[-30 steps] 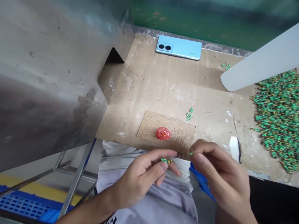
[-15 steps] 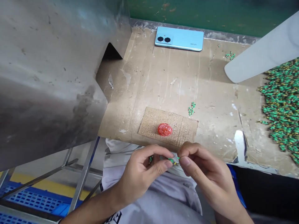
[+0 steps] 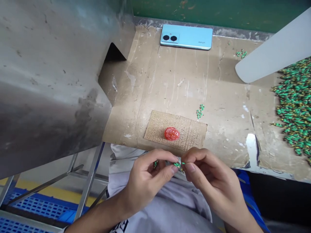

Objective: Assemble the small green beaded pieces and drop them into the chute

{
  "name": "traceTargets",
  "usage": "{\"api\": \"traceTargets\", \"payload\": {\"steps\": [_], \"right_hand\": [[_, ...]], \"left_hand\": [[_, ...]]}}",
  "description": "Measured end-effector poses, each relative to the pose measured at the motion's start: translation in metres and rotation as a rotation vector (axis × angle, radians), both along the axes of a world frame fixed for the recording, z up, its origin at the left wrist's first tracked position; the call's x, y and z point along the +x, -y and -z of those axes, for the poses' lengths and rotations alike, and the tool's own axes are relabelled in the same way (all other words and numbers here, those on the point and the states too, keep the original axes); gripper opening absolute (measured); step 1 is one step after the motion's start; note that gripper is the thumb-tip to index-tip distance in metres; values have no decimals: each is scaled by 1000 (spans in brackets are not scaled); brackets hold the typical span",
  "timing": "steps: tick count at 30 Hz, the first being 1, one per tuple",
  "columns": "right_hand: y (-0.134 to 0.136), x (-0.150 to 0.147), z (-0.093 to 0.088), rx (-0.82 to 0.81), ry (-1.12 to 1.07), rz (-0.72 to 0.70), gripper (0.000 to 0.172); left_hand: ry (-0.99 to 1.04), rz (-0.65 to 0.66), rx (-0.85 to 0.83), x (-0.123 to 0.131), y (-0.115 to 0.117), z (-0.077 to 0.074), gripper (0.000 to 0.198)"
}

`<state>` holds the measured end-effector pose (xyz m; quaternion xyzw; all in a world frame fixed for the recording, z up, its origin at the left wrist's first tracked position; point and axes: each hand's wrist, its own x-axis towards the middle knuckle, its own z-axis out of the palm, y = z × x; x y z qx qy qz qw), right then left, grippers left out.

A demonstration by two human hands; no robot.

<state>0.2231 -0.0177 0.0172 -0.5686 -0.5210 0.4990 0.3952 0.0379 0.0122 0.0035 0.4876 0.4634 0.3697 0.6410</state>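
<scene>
Between thumb and forefinger, my left hand [image 3: 150,181] pinches a small green and yellow piece [image 3: 177,165]. More green shows inside its curled palm. My right hand [image 3: 211,181] is closed in a pinch close by, on a tiny green part [image 3: 183,163] that sticks out of its fingertips. Both hands meet just off the table's front edge, above my lap. Behind them lies a rectangle of cardboard [image 3: 194,132] dotted with tiny specks, bearing a red, shiny, rounded lump [image 3: 172,133]. A few tiny green parts [image 3: 200,111] lie just beyond the cardboard.
A large heap of green and yellow pieces [image 3: 296,110] covers the right side of the table [image 3: 175,84]. Over it slants a pale grey tube [image 3: 274,48]. A light blue phone [image 3: 187,37] lies at the back, and a metal housing [image 3: 55,81] fills the left.
My right hand has shifted slightly left, bringing its tiny green part closer to the green and yellow piece in my left hand. The camera view has moved a little.
</scene>
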Motion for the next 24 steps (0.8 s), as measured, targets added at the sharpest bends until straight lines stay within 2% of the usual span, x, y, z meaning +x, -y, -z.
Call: {"api": "traceTargets", "payload": {"steps": [6, 12, 16, 20, 24], "right_hand": [[2, -10, 0, 52, 31, 102, 9], [3, -17, 4, 137, 99, 104, 11], [5, -16, 6, 170, 79, 120, 11], [5, -10, 4, 127, -3, 63, 9], [4, -4, 2, 77, -29, -5, 8]], "left_hand": [[-2, -29, -101, 2, -1, -5, 11], [75, -36, -158, 0, -3, -5, 19], [139, -70, -150, 0, -3, -2, 12], [217, -102, -187, 1, -4, -1, 16], [233, -98, -67, 1, -4, 0, 9]]}}
